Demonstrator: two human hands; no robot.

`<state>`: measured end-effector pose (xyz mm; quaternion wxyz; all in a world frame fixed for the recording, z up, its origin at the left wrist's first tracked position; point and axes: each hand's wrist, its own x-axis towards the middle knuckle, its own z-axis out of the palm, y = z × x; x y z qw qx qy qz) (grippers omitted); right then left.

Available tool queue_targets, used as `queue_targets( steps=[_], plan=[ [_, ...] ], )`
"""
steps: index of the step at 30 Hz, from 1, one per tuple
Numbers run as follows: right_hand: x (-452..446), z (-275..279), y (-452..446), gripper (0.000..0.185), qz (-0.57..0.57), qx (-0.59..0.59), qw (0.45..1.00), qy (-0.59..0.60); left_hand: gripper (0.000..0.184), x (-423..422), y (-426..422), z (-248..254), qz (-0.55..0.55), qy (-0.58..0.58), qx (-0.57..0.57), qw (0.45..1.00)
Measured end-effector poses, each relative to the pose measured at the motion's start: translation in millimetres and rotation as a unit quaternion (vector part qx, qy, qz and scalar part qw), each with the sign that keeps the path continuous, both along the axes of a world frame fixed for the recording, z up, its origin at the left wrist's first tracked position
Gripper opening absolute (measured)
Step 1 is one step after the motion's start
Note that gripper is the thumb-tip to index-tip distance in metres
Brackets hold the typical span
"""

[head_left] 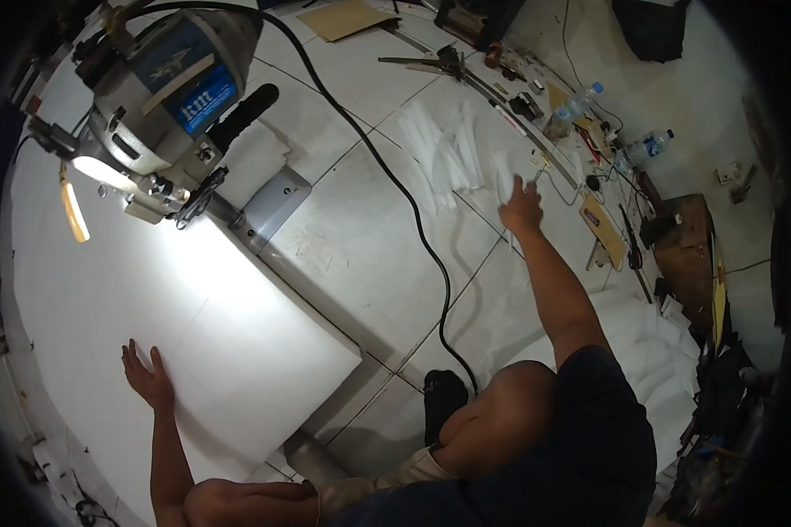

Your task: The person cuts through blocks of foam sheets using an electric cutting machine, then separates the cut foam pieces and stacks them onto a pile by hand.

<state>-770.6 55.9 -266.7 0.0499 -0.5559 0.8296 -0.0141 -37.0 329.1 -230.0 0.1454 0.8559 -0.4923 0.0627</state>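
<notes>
My left hand (148, 378) lies flat with fingers apart on a broad stack of white sheet material (264, 351). At the far right of the floor, my outstretched right hand (523, 209) has its fingers curled at a narrow white strip (503, 172), which shows above the hand and seems to continue below it. Several more white strips (444, 154) lie loose on the tiles just left of that hand. A fabric cutting machine (171, 97) with a blue "km" label stands over the stack's far edge, its lamp lighting the white surface.
A black cable (413, 202) curves from the machine across the tiled floor (343, 228) toward my foot (446, 395). Plastic bottles (580, 101), small tools and a brown board (602, 230) line the right side. White sheets (642, 351) lie beside my right arm.
</notes>
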Motion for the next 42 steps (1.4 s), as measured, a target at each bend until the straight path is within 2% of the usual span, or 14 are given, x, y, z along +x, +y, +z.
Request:
queue_targets(
  steps=[3,5,7,10,15,17,19,22,24,30,35,37,38,42],
  plan=[
    [54.9,20.4,-13.0,0.067,0.185,-0.173,0.967,-0.008,0.056,-0.6,-2.0,-0.1,-0.009,-0.001,-0.006,1.0],
    [103.6,18.9,-17.7,0.057,0.309,-0.172,0.933,-0.063,0.055,0.4,-2.0,0.6,-0.005,0.007,-0.009,1.0],
    [138.1,15.6,-23.0,0.049,0.474,-0.148,0.867,0.039,0.054,-4.7,-2.3,2.6,-0.005,0.011,-0.013,1.0],
    [149.0,-27.1,-39.7,0.042,0.498,-0.085,0.849,0.153,0.055,1.9,-2.2,1.4,0.001,-0.002,-0.007,1.0],
    [91.6,-50.5,-68.7,0.026,0.455,-0.05,0.883,0.102,0.057,3.1,0.4,-4.9,-0.004,0.003,-0.02,1.0],
    [97.2,0.5,-71.3,0.025,0.421,-0.153,0.887,-0.11,0.056,-0.2,-1.6,-6.2,0.006,0.019,-0.039,0.999],
    [126.6,44.4,-76.7,0.018,0.397,-0.32,0.833,-0.215,0.056,2.5,0.6,-7.2,0.004,-0.003,-0.039,0.999],
    [206.2,134.1,-64.2,0.016,0.419,-0.329,0.792,-0.297,0.058,-4.6,-1.0,3.9,0.016,-0.014,-0.024,0.999],
    [264.8,166.2,-58.5,0.017,0.559,-0.37,0.704,-0.235,0.059,-4.4,-1.4,7.4,0.03,-0.014,-0.018,0.999],
    [379.2,148.7,-120.3,0.046,0.643,-0.364,0.673,-0.027,0.059,-7.7,-1.1,12.3,0.025,-0.005,-0.013,1.0],
    [424.6,144.6,-160.1,0.042,0.628,-0.059,0.762,0.146,0.063,-3.3,-2.5,11.8,0.031,0.009,0.001,0.999],
    [411.5,136.0,-155.7,0.038,0.65,-0.091,0.736,0.166,0.063,-4.7,-0.6,9.1,0.032,0.007,-0.006,0.999],
    [405.3,126.2,-153.7,0.037,0.637,-0.241,0.708,0.184,0.063,-6.0,-2.5,7.8,0.03,0.012,-0.008,0.999],
    [387.8,126.3,-145.3,0.031,0.668,-0.276,0.684,0.101,0.064,-0.1,-3.0,11.3,0.035,0.021,-0.006,0.999]
  ],
)
